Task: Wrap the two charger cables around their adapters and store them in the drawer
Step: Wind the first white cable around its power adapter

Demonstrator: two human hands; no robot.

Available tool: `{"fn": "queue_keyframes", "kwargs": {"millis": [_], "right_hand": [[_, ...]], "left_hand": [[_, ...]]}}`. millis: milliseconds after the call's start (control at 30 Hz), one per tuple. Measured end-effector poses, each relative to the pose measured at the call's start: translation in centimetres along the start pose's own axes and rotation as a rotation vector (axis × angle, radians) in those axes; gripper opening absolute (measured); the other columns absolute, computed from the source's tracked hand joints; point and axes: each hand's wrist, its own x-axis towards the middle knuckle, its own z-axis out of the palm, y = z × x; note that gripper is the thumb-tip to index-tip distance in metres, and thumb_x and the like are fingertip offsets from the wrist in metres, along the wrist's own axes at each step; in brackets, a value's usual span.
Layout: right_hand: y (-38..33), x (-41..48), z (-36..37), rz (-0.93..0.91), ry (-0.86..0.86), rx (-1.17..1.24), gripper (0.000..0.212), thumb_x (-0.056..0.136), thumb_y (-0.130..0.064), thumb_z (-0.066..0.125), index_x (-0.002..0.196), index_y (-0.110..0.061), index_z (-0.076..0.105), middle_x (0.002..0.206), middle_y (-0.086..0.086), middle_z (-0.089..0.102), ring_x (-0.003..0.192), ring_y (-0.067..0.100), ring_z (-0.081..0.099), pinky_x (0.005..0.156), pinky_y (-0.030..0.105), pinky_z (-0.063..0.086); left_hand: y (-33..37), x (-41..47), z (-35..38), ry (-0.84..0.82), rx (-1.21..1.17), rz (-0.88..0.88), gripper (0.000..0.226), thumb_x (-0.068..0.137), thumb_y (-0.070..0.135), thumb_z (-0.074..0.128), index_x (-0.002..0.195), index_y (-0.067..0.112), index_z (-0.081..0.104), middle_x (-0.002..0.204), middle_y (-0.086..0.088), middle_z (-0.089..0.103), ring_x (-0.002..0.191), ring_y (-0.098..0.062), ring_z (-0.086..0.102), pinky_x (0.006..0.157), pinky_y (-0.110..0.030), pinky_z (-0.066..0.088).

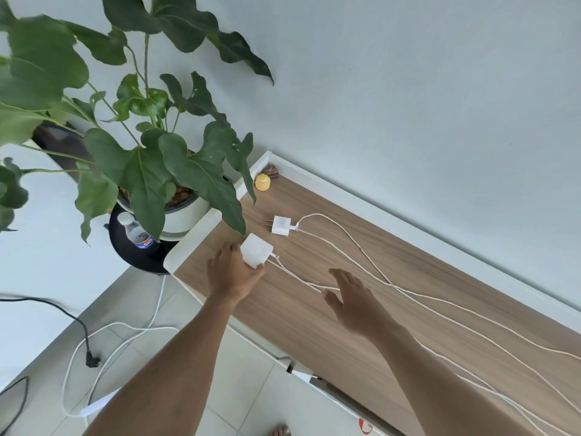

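Note:
Two white charger adapters lie on a wooden cabinet top [314, 309]. My left hand [231, 273] grips the nearer, larger adapter [256, 253] at the top's left end. Its white cable [301, 280] runs right across the wood. My right hand [352, 297] hovers open just above that cable, fingers spread. The smaller adapter [281, 225], prongs pointing left, lies a little farther back, untouched. Its cable [355, 243] trails right along the top. Both cables stretch loose toward the right edge of the view. No drawer shows open.
A large potted plant [185, 212] on a black stand [138, 253] with a water bottle [138, 234] stands left of the cabinet, leaves overhanging its corner. A small yellow object [262, 182] sits at the back corner. Cables [103, 338] and a black plug [92, 361] lie on the floor.

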Motion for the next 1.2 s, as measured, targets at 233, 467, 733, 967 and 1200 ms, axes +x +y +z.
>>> {"fn": "queue_keyframes", "kwargs": {"millis": [233,467,733,967,1200], "right_hand": [[0.2,-1.9,-2.6,0.051,0.081,0.11,0.051,0.099,-0.038,0.039,0.146,-0.018,0.03,0.152,0.001,0.035,0.14,0.02,0.031,0.113,0.037,0.029],[1.5,-6.5,-7.2,0.171,0.233,0.393,0.035,0.098,-0.036,0.043,0.13,-0.024,0.053,0.127,0.003,0.063,0.117,0.022,0.056,0.091,0.03,0.041],[5.3,-12.3,-12.6,0.208,0.409,0.697,0.026,0.091,-0.028,0.057,0.113,-0.014,0.06,0.099,0.002,0.069,0.079,0.017,0.062,0.065,0.026,0.045],[9.8,-18.8,-15.5,0.159,0.662,0.979,0.007,0.093,-0.014,0.056,0.099,-0.011,0.056,0.073,-0.002,0.069,0.071,0.017,0.067,0.06,0.021,0.043],[13.3,-25.7,-18.7,0.094,0.722,1.188,0.028,0.098,-0.028,0.047,0.084,-0.016,0.067,0.076,0.0,0.063,0.079,0.015,0.063,0.074,0.029,0.051]], "left_hand": [[5.1,-1.8,-1.9,-0.143,-0.268,0.41,0.066,0.069,0.04,0.072,0.129,0.021,0.052,0.115,0.003,0.052,0.094,-0.016,0.062,0.08,-0.037,0.054],[14.4,-4.9,-5.1,-0.359,-0.628,0.461,0.063,0.067,0.008,0.076,0.125,0.021,0.055,0.116,-0.001,0.059,0.101,-0.012,0.065,0.086,-0.024,0.054],[24.4,-10.3,-9.3,-0.614,-0.918,0.366,0.066,0.058,0.006,0.07,0.117,0.03,0.054,0.113,-0.016,0.065,0.095,-0.021,0.064,0.08,-0.031,0.051],[33.6,-16.6,-10.7,-0.668,-0.965,0.479,0.045,0.082,0.0,0.068,0.121,0.018,0.055,0.108,-0.014,0.06,0.095,-0.022,0.063,0.075,-0.025,0.059],[41.2,-22.1,-12.6,-0.726,-1.037,0.595,0.042,0.084,0.002,0.066,0.119,0.024,0.058,0.114,-0.013,0.064,0.104,-0.026,0.065,0.08,-0.029,0.058]]}}
